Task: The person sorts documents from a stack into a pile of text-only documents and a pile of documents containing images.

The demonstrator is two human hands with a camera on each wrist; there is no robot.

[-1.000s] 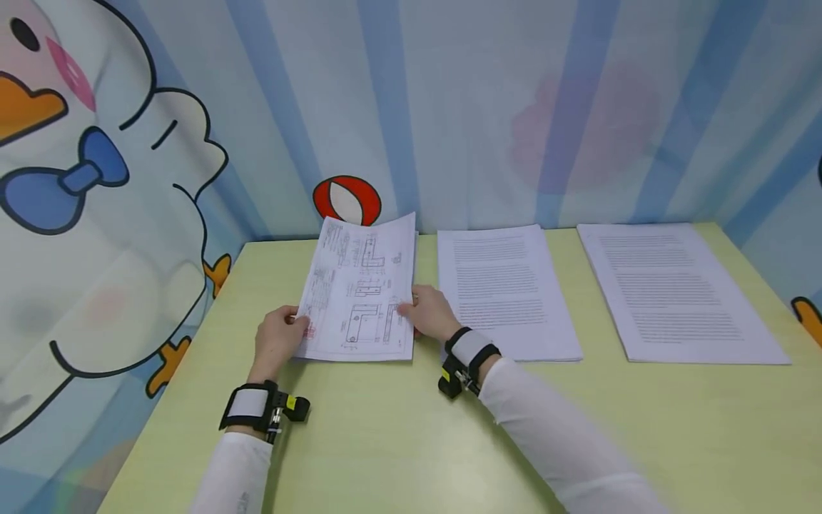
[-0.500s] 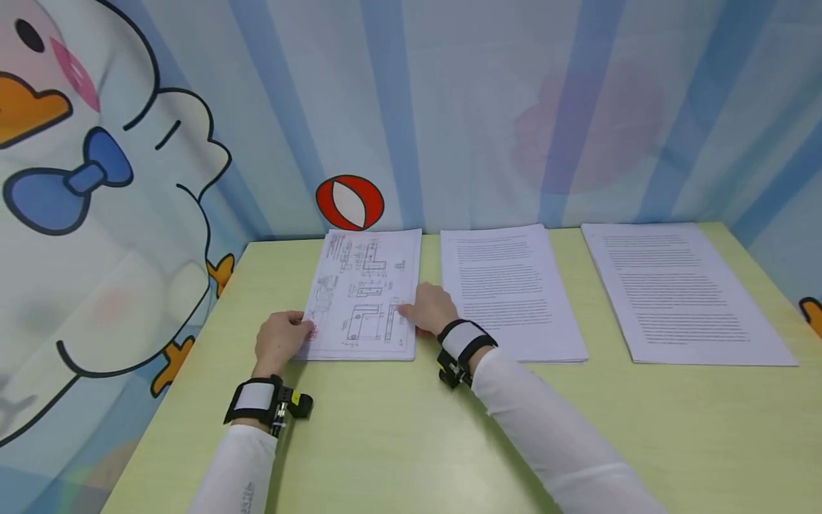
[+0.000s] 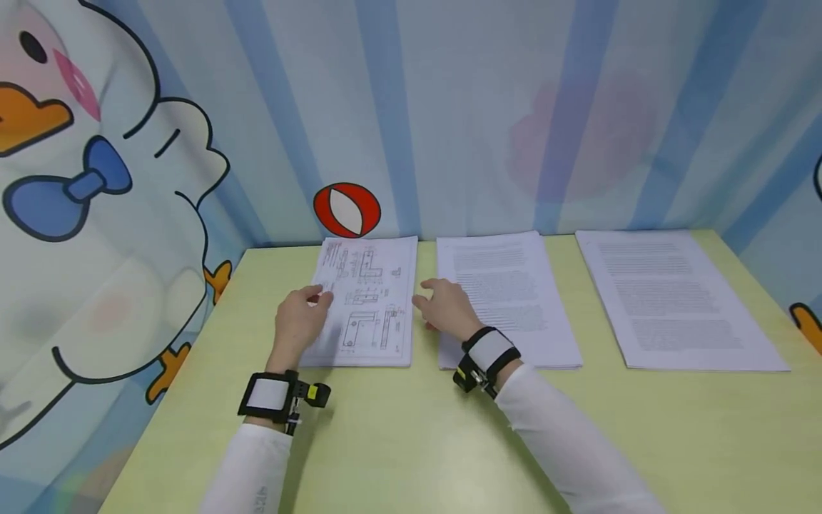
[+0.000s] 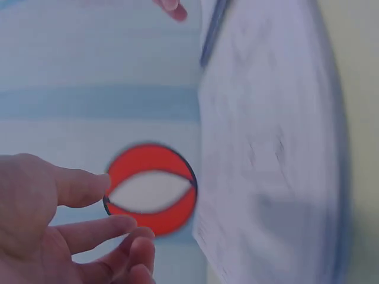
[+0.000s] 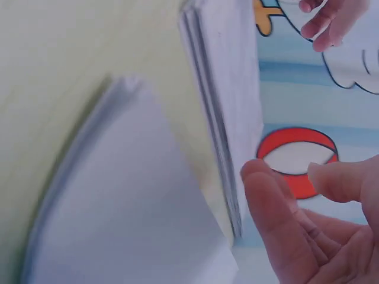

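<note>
A stack of papers topped by a sheet of technical drawings [image 3: 359,307] lies at the left of the table, its edges fairly even. Over its left edge hovers my left hand [image 3: 298,321], thumb and fingers apart with nothing between them; the left wrist view also shows this hand [image 4: 65,231] beside the drawing stack [image 4: 266,112]. My right hand [image 3: 447,307] is raised between that stack and the middle stack of printed text [image 3: 504,285], which it partly covers. In the right wrist view its fingers [image 5: 272,219] are loosely bent and hold nothing.
Another stack of text pages [image 3: 674,300] lies at the right of the pale yellow-green table [image 3: 385,435]. Behind the table hangs a striped blue cloth [image 3: 475,128] with a printed red ball and a large cartoon duck.
The drawing sheets, raised at first, came down flat on the left stack. Both hands then let go; the left rose and moved right and away from me, the right shifted slightly right.
</note>
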